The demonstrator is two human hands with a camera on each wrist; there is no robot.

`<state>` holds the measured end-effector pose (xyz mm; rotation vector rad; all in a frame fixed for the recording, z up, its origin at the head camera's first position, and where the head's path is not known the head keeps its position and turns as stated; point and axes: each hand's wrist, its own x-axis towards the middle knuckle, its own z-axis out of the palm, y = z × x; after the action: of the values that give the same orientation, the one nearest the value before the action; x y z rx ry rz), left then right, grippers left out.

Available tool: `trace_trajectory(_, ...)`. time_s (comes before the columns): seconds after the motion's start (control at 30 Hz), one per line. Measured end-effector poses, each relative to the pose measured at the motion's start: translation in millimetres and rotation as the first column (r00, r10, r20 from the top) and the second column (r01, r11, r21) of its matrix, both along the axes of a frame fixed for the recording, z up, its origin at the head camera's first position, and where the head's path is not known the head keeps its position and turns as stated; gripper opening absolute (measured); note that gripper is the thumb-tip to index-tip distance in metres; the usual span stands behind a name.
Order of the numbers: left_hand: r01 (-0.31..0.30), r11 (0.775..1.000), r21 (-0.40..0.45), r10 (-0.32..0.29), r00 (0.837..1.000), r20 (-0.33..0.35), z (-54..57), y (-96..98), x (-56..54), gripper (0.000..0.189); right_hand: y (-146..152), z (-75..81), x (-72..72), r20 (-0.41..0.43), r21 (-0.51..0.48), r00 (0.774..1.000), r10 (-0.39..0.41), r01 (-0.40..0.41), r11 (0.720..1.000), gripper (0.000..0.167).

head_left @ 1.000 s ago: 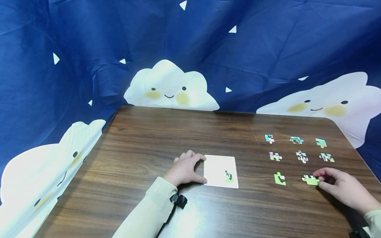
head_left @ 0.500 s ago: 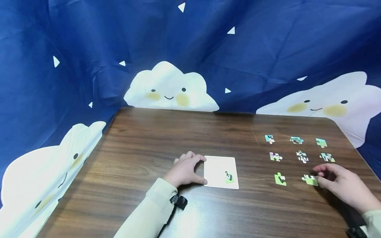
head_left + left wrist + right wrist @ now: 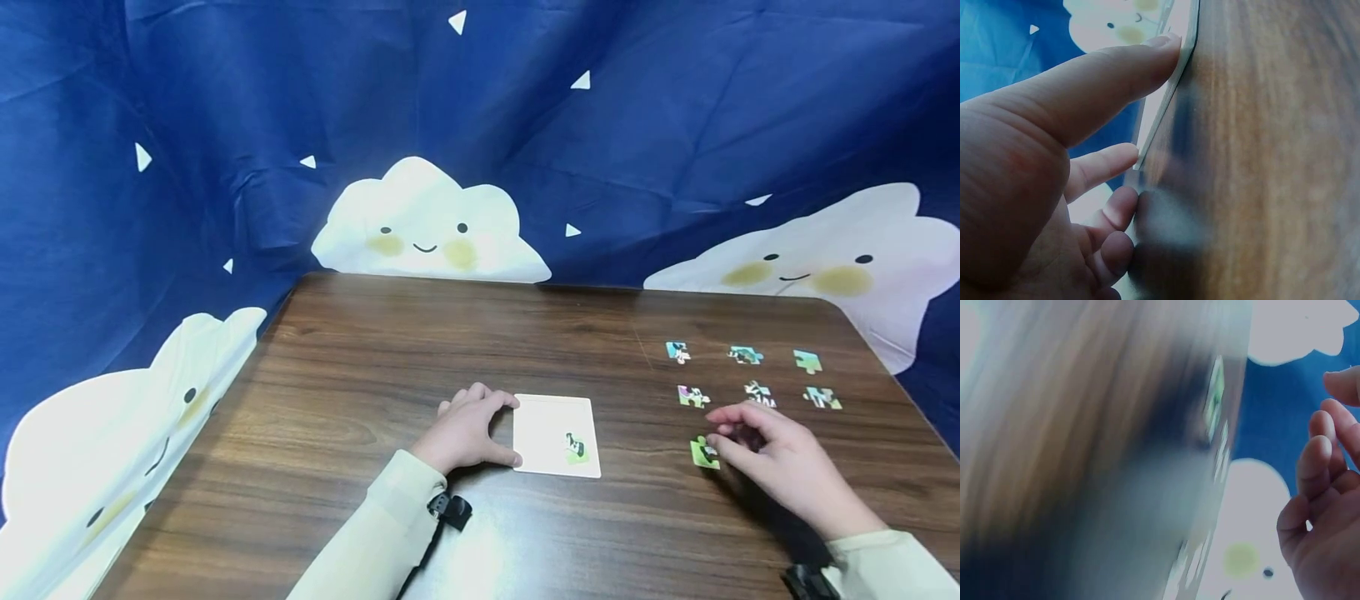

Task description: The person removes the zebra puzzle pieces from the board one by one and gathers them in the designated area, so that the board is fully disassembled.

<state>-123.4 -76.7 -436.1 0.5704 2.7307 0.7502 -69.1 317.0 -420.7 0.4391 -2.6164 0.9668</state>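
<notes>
Thumb and index finger of my left hand [image 3: 467, 427] spread to touch the left edge of a square white board [image 3: 543, 425], one at each corner. In the left wrist view the thumb tip [image 3: 1166, 47] lies against the board's pale edge. A green, white and black jigsaw piece [image 3: 577, 450] lies in the board's lower right corner. My right hand [image 3: 780, 462] hovers over the table's right side, fingertips just above a green jigsaw piece [image 3: 703, 452]. In the right wrist view its thumb and fingers are apart, with nothing seen between them. The hand covers the spot right of that piece.
Behind lie two rows of jigsaw pieces: three at the back, with a blue one [image 3: 678, 352] at left, and three nearer, with a pink-green one [image 3: 693, 396] at left. A blue curtain [image 3: 480, 100] with white clouds hangs beyond the brown table [image 3: 420, 325].
My right hand has moved left, from the green-and-white jigsaw piece at the right to over the green piece beside it. The left hand and board have stayed in place.
</notes>
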Motion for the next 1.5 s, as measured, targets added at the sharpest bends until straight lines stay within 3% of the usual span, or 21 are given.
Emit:
trace_trajectory(0.23, -0.003, 1.000, -0.002, 0.003, 1.000, -0.004, -0.8, -0.4, -0.1, 0.076, -43.2, 0.9, -4.7, -0.056, -0.040, 0.993, 0.102, -0.104, 0.994, 0.031)
trace_trajectory(0.7, -0.002, 1.000, 0.007, 0.002, 1.000, -0.002, 0.8, -1.1, 0.2, 0.075, -96.6, -4.9, -8.1, 0.036, -0.047, 0.976, 0.215, -0.214, 0.976, 0.024)
trace_trajectory(1.03, 0.002, 1.000, -0.002, -0.002, 1.000, -0.005, 0.5, -1.1, 0.4, 0.076, -108.6, -9.7, -16.0, 0.182, -0.051, 0.949, 0.258, -0.253, 0.966, 0.021)
trace_trajectory(1.27, 0.003, 1.000, -0.001, -0.003, 1.000, -0.010, 1.0, -1.3, 1.0, 0.076, -112.1, -12.8, -20.1, 0.227, -0.051, 0.927, 0.299, -0.295, 0.954, 0.022)
trace_trajectory(1.5, 0.001, 1.000, 0.008, -0.001, 1.000, -0.013, 1.1, -0.8, 1.0, 0.075, -115.6, -13.4, -24.0, 0.315, 0.037, 0.907, 0.279, -0.305, 0.952, 0.025)
